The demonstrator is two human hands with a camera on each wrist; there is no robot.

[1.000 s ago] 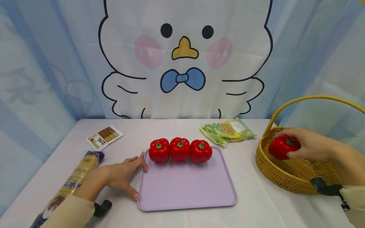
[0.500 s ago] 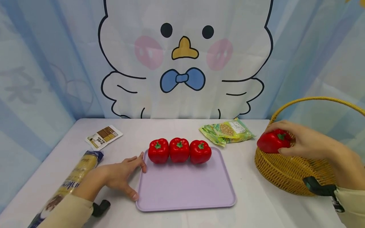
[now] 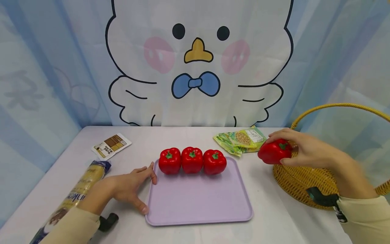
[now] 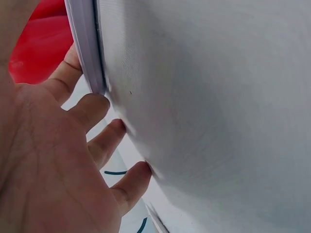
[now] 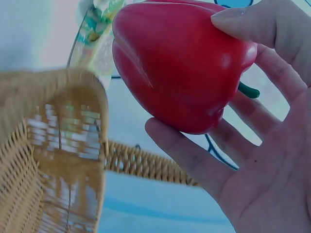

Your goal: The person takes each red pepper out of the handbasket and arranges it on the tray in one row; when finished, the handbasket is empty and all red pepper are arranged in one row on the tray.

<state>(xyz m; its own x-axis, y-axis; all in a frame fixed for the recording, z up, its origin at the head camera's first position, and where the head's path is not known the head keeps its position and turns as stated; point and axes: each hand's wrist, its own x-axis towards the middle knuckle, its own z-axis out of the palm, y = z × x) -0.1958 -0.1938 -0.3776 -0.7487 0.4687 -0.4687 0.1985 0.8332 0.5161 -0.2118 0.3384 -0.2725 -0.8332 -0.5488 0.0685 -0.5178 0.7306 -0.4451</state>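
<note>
Between thumb and fingers, my right hand (image 3: 310, 149) holds a red bell pepper (image 3: 273, 152) in the air by the basket's left rim; its green stem shows in the right wrist view, beside the palm of that hand (image 5: 272, 160). Along the back edge of a lilac tray (image 3: 199, 203) stand three more red bell peppers (image 3: 192, 160) in a row. My left hand (image 3: 129, 188) rests at the tray's left edge, fingers spread, thumb and a fingertip touching the rim. In the left wrist view its fingers (image 4: 104, 141) are fairly straight beside the tray rim (image 4: 86, 43).
A yellow wicker basket (image 3: 300, 179) with a tall handle stands at the right. Behind the tray lies a green bag of beans (image 3: 240, 139). A long yellow packet (image 3: 79, 189) lies under the left forearm, with a small white-and-brown pouch (image 3: 111, 146) beyond it.
My right hand has lifted the bell pepper out of the basket and carried it left, past the rim. The left hand and the three peppers on the tray stay in place.
</note>
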